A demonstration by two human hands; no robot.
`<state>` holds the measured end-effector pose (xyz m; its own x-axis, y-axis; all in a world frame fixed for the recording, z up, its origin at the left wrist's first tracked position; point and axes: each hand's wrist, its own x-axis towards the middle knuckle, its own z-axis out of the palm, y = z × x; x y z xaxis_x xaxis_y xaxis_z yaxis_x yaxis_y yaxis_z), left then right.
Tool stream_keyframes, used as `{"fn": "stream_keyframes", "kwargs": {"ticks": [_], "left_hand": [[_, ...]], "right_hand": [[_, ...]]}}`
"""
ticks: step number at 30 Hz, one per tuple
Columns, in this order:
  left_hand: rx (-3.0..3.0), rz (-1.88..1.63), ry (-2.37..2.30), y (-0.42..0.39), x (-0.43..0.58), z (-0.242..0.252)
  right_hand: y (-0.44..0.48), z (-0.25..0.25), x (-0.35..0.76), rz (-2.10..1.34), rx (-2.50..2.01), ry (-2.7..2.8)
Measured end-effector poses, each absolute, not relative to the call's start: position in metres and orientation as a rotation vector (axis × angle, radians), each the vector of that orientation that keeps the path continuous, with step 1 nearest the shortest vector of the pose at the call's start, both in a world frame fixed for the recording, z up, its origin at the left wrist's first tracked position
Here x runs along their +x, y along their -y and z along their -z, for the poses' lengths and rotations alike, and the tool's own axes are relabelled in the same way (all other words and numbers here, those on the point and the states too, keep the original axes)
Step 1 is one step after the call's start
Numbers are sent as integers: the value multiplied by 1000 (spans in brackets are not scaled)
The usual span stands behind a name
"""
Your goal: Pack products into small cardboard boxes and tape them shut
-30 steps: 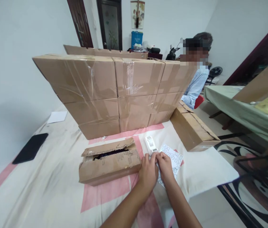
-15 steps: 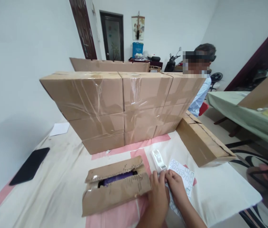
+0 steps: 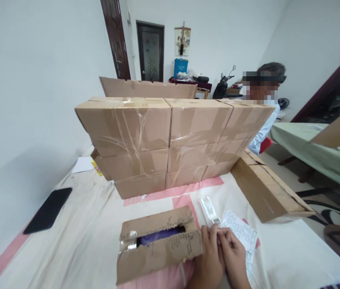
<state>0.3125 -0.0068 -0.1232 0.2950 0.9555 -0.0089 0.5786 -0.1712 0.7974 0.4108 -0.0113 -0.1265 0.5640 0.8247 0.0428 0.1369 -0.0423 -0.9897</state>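
Observation:
My left hand (image 3: pixel 210 248) and my right hand (image 3: pixel 232 249) are together at the lower right of the table, thumbs and fingers pressed against each other. Both are closed, and whatever lies between the fingertips is hidden. Just beyond them lies a white tape dispenser (image 3: pixel 209 211), close to the left fingertips. A paper sheet with drawn squares (image 3: pixel 239 233) lies beside and partly under my right hand. Left of my hands sits a torn cardboard box (image 3: pixel 159 257), its slit top showing something purple (image 3: pixel 161 236) inside. Clear tape shines at the box's left end.
A wall of taped cartons (image 3: pixel 145 136) stands across the table, with a long cardboard box (image 3: pixel 266 188) at its right end. A black flat object (image 3: pixel 48 210) and a white sheet (image 3: pixel 82 164) lie left. A person (image 3: pixel 263 124) sits behind, near a green-covered table (image 3: pixel 293 134).
The view has shifted, so the scene sits lower and further right. My right hand has turned in against the left, its fingers more curled. The dispenser and torn box appear unmoved.

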Motion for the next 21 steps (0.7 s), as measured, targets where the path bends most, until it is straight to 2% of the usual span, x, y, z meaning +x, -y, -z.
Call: {"fn": "stream_keyframes", "kwargs": {"ticks": [5, 11, 17, 21], "left_hand": [[1797, -853, -1075, 3, 308, 126], [1889, -687, -936, 1, 305, 125], [1975, -692, -956, -2, 307, 118], [1798, -837, -858, 1, 302, 93]], "right_hand": [[14, 116, 417, -706, -1292, 686], [13, 90, 440, -862, -1070, 461], [20, 38, 408, -843, -960, 674], [31, 1, 363, -633, -885, 985]]}}
